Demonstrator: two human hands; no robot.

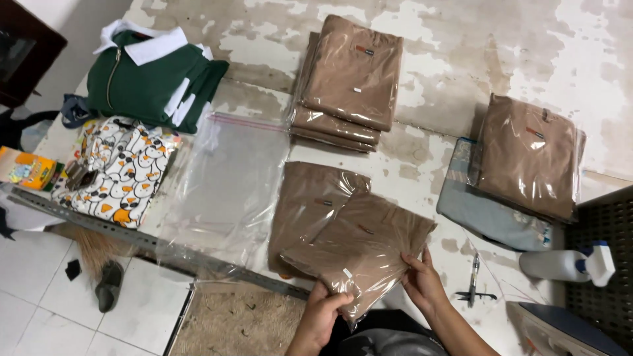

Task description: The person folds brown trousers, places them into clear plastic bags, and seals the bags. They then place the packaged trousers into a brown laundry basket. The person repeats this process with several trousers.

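Both hands — left hand, right hand — pinch the bagged brown garment at the table's near edge; its long axis runs up-right, away from the fingers.

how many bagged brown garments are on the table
About 7: three stacked at the top, one at right, one lying mid-table, two in the hands. Stacks may hide more.

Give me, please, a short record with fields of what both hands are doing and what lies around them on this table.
left hand: grips near corner of bagged brown garment
right hand: holds the same bag's right edge
under it: another bagged brown garment
stack of bagged brown garments: far centre
empty clear bag: left of hands
green jacket: far left
pen: right of hands
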